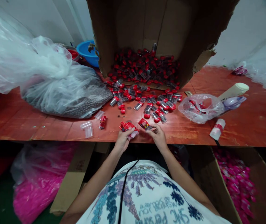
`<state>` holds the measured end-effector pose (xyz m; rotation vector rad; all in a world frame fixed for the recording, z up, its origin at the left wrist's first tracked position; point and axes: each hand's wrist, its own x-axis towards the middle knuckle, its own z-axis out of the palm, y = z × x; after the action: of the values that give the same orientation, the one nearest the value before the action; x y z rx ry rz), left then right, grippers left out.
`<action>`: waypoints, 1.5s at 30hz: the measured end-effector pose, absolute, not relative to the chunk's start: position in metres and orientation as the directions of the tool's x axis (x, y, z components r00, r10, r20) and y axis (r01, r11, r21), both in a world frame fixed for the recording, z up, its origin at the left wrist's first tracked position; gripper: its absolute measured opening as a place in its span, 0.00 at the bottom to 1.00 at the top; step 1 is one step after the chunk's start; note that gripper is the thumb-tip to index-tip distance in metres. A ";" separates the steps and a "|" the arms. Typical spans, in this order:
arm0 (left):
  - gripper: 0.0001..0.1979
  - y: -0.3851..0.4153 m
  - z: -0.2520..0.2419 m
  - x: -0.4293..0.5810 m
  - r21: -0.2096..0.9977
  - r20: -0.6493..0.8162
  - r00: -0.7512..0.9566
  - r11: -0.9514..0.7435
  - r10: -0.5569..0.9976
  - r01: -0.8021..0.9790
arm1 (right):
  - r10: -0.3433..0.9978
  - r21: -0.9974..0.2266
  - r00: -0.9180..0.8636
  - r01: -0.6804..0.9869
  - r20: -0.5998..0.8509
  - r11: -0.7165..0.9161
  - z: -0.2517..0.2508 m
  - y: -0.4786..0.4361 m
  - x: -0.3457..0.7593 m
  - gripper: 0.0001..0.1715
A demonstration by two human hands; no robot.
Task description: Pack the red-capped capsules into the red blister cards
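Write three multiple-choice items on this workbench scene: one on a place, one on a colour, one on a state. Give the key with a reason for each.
1. Where does the tipped cardboard box stand?
A. at the back of the red table, open toward the person
B. on the floor under the table
C. on the person's lap

2. What colour is the basin behind the clear plastic bag?
A. yellow
B. blue
C. black

3. What is the left hand doing?
A. lying flat and empty
B. resting inside the box
C. holding a few red packets

Key:
1 A: the box sits on the tabletop at the back, small red-capped items spilling out of it.
2 B: its rim shows blue.
3 C: the fingers close round red packets at the table's near edge, while the right hand pinches another red packet.
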<state>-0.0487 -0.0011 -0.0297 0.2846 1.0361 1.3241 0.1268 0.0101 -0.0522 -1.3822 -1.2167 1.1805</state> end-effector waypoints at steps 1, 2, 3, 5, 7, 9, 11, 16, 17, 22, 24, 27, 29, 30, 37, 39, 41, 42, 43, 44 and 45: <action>0.16 -0.001 -0.031 -0.051 0.691 -0.474 -0.125 0.281 0.871 -0.666 | 0.995 -0.978 0.092 0.203 -0.033 -0.052 -0.053 0.013 0.132 0.20; 0.16 0.000 -0.032 -0.053 0.691 -0.485 -0.142 0.278 0.863 -0.667 | 0.993 -0.956 0.120 0.292 0.021 -0.015 -0.052 0.014 0.136 0.20; 0.16 0.000 -0.033 -0.054 0.697 -0.489 -0.153 0.280 0.859 -0.660 | 0.988 -0.930 0.136 0.367 0.070 0.016 -0.051 0.014 0.138 0.21; 0.15 -0.001 -0.034 -0.052 0.717 -0.483 -0.167 0.279 0.860 -0.639 | 0.984 -0.893 0.113 0.444 0.139 0.075 -0.047 0.012 0.135 0.23; 0.15 -0.002 -0.034 -0.048 0.735 -0.467 -0.169 0.275 0.868 -0.620 | 0.987 -0.897 0.013 0.419 0.163 0.143 -0.043 0.007 0.123 0.22; 0.13 -0.003 -0.033 -0.042 0.746 -0.447 -0.142 0.280 0.883 -0.604 | 0.984 -0.931 -0.109 0.326 0.138 0.166 -0.042 0.004 0.110 0.19; 0.12 -0.004 -0.031 -0.037 0.749 -0.438 -0.114 0.292 0.892 -0.594 | 0.982 -0.957 -0.151 0.250 0.112 0.147 -0.042 0.004 0.100 0.19; 0.15 -0.004 -0.029 -0.036 0.746 -0.468 -0.157 0.293 0.870 -0.598 | 0.956 -0.900 -0.199 0.341 0.214 0.272 -0.038 0.008 0.104 0.19; 0.16 -0.004 -0.029 -0.036 0.745 -0.465 -0.164 0.285 0.870 -0.603 | 0.944 -0.880 -0.229 0.361 0.237 0.308 -0.037 0.010 0.107 0.19; 0.14 0.003 -0.030 -0.035 0.699 -0.521 -0.220 0.265 0.825 -0.664 | 0.921 -0.760 -0.253 0.522 0.297 0.388 -0.032 0.037 0.136 0.21; 0.13 0.005 -0.030 -0.036 0.679 -0.538 -0.241 0.246 0.808 -0.692 | 0.915 -0.608 -0.229 0.689 0.333 0.393 -0.033 0.055 0.153 0.23; 0.13 0.007 -0.030 -0.037 0.659 -0.527 -0.260 0.196 0.809 -0.726 | 0.878 -0.397 -0.365 0.789 0.309 0.468 -0.039 0.079 0.176 0.22; 0.12 0.007 -0.029 -0.039 0.637 -0.539 -0.261 0.185 0.801 -0.748 | 0.832 -0.312 -0.487 0.773 0.266 0.552 -0.043 0.088 0.187 0.22; 0.12 0.007 -0.029 -0.040 0.628 -0.548 -0.260 0.185 0.795 -0.756 | 0.810 -0.287 -0.532 0.758 0.248 0.586 -0.045 0.090 0.191 0.22; 0.09 0.011 -0.029 -0.042 0.541 -0.613 -0.237 0.182 0.754 -0.821 | 0.845 -0.425 -0.473 0.730 0.251 0.535 -0.038 0.065 0.188 0.17; 0.08 0.012 -0.029 -0.041 0.521 -0.626 -0.227 0.183 0.746 -0.834 | 0.889 -0.609 -0.372 0.650 0.267 0.455 -0.030 0.046 0.174 0.16; 0.08 0.014 -0.030 -0.040 0.518 -0.626 -0.229 0.178 0.746 -0.837 | 0.929 -0.795 -0.286 0.494 0.234 0.353 -0.023 0.023 0.155 0.18; 0.08 0.014 -0.031 -0.038 0.520 -0.622 -0.233 0.172 0.748 -0.837 | 0.941 -0.863 -0.283 0.409 0.188 0.295 -0.020 0.013 0.145 0.18; 0.08 0.015 -0.032 -0.037 0.525 -0.616 -0.239 0.165 0.751 -0.835 | 0.944 -0.907 -0.298 0.345 0.139 0.243 -0.018 0.005 0.136 0.19; 0.08 0.015 -0.032 -0.036 0.531 -0.608 -0.243 0.160 0.756 -0.832 | 0.945 -0.933 -0.311 0.304 0.096 0.195 -0.017 -0.002 0.127 0.19; 0.08 0.015 -0.032 -0.034 0.539 -0.598 -0.246 0.155 0.763 -0.828 | 0.946 -0.948 -0.317 0.280 0.060 0.154 -0.017 -0.007 0.119 0.19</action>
<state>-0.0345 0.0149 -0.0322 -0.0832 1.0359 1.4966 0.1190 -0.0068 -0.0170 -1.1819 -1.7211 1.1871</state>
